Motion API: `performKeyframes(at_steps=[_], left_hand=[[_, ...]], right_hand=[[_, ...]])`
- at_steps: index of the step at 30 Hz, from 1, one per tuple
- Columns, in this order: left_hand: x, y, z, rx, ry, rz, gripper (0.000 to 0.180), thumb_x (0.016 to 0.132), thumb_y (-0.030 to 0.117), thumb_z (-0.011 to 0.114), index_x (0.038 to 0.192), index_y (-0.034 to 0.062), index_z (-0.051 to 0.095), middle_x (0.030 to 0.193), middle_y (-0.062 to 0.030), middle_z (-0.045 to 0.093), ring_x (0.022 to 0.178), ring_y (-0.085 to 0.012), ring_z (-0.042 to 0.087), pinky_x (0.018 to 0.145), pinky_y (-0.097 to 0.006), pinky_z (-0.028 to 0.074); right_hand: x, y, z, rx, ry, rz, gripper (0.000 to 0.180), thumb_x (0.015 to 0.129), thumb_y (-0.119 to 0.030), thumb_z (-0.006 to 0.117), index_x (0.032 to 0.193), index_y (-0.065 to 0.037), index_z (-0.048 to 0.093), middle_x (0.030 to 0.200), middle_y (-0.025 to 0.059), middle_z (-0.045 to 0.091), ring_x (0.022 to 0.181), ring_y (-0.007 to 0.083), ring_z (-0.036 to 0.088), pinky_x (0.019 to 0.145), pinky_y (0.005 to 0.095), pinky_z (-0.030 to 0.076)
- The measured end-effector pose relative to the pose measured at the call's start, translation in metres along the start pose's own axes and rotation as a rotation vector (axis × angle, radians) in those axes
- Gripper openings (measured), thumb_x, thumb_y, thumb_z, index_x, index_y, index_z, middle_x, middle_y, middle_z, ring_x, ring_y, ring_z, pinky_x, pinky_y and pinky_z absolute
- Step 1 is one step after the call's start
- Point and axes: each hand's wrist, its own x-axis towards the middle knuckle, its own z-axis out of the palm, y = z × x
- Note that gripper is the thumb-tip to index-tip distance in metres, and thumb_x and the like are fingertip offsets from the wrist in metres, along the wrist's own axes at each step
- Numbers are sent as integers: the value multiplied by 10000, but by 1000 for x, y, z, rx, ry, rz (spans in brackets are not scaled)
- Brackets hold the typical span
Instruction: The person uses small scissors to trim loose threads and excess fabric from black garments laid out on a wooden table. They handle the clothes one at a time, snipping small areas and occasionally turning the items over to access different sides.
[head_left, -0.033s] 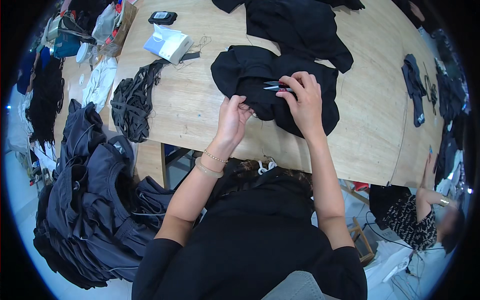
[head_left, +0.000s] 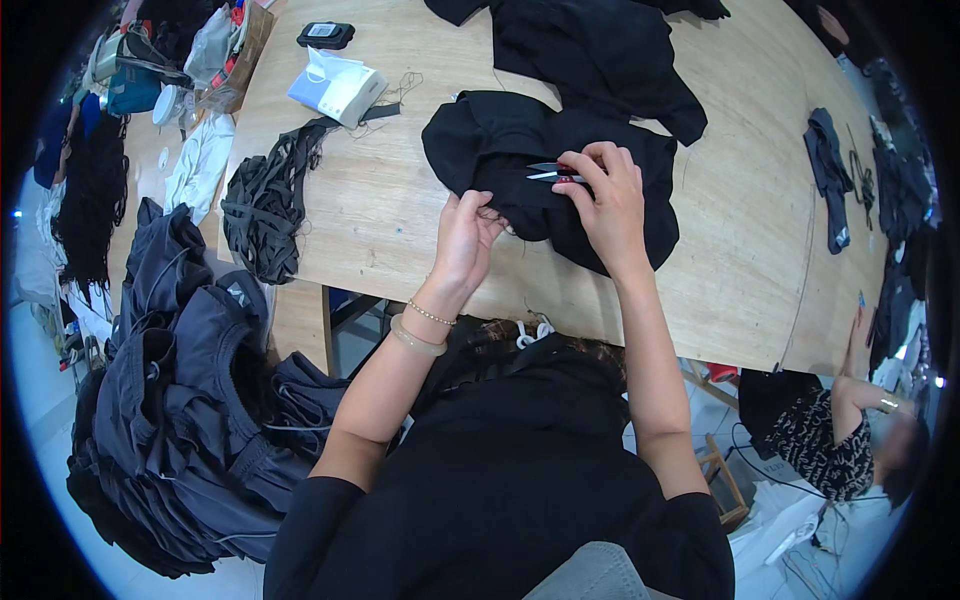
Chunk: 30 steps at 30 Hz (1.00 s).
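Note:
A black garment (head_left: 625,160) lies bunched on the wooden table in front of me. My left hand (head_left: 468,232) pinches its near left edge between thumb and fingers. In my right hand (head_left: 608,195) is a small pair of thread snips (head_left: 553,176) with red on the grips. The two pointed blades stand apart and point left, just over the dark cloth. Part of the snips is hidden behind my fingers.
More black garments (head_left: 590,50) lie at the far side. Left on the table are a tissue pack (head_left: 338,90), a black device (head_left: 326,36) and tangled dark strips (head_left: 265,205). Dark garments (head_left: 200,380) are heaped at lower left. A person (head_left: 830,430) sits at right.

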Motion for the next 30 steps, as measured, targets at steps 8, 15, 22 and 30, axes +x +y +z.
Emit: performKeyframes(at_steps=[8,15,22,30], left_hand=[[-5,3,4,8,5,24,77,930,60,580,956,79,510,839,-34,564,771,-151,579,817,-368,543],[-9,6,3,276,22,45,206,967,146,604,1101,4,541,913,-56,629,822,-134,640,808,-342,561],[-56,69,32,1538,19,130,220,971,181,670,962,-39,673,912,-133,648,755,-125,652,694,-314,530],[-2,24,32,1215,-172,933,163,884,-12,715,1046,-2,702,890,-86,638,752,-163,646,664,-286,506]], right_hand=[[2,0,1,12,-50,-30,251,800,-174,770,1042,-130,718,965,29,573,946,227,550,797,369,408],[3,-5,10,236,-36,63,261,770,-145,788,1019,-112,718,944,36,589,929,241,573,837,380,449],[2,-4,12,317,-36,103,264,754,-136,802,1001,-94,718,928,44,597,917,250,584,832,375,482],[-5,-12,3,354,19,226,262,788,-107,781,1029,-56,690,926,69,612,894,274,604,787,368,494]])
